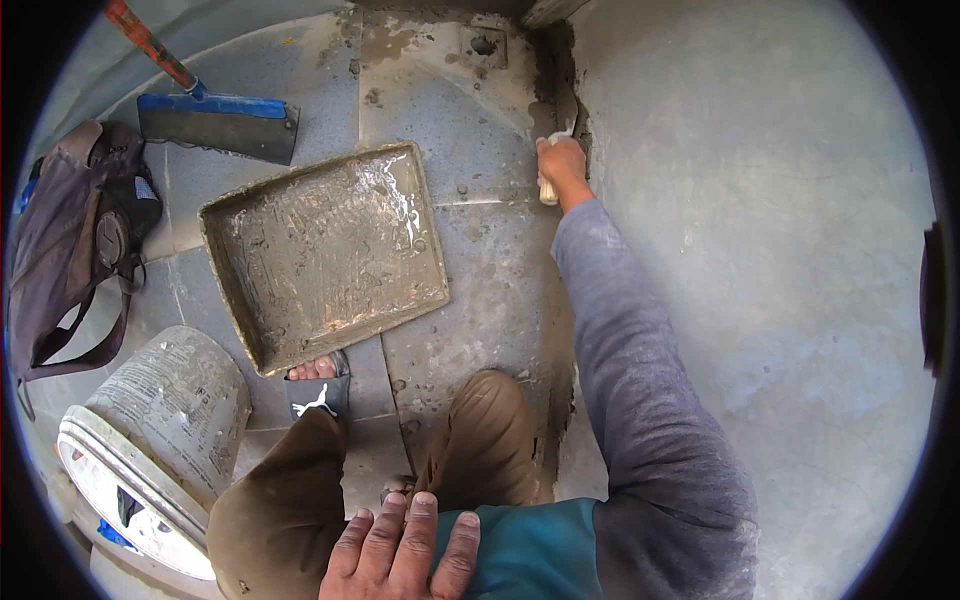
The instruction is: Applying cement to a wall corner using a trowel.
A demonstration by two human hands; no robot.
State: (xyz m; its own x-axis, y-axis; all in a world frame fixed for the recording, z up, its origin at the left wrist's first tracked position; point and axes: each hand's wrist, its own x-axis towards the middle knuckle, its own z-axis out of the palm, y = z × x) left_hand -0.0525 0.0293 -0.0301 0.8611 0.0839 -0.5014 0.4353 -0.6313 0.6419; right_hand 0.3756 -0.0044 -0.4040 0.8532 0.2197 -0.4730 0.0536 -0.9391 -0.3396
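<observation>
My right hand (pixel 563 168) grips a trowel by its pale handle (pixel 547 192), at the foot of the grey wall. Its thin blade is partly hidden and lies against the corner where wall and floor meet. Dark wet mortar (pixel 545 110) runs along that joint. Low in the view, my left hand (pixel 390 555) lies in front of my body with its fingers straight and apart, and nothing in it. A shallow rectangular mortar pan (pixel 236 290), its inside coated with wet grey mortar, rests on the floor in front of my foot.
A wide scraper (pixel 215 125) with a red handle and blue edge lies at the far left. A dark backpack (pixel 75 240) sits below it, near a tipped, mortar-stained bucket (pixel 185 400). A floor drain (pixel 484 46) is set near the far corner. The smooth wall (pixel 780 250) fills the right side.
</observation>
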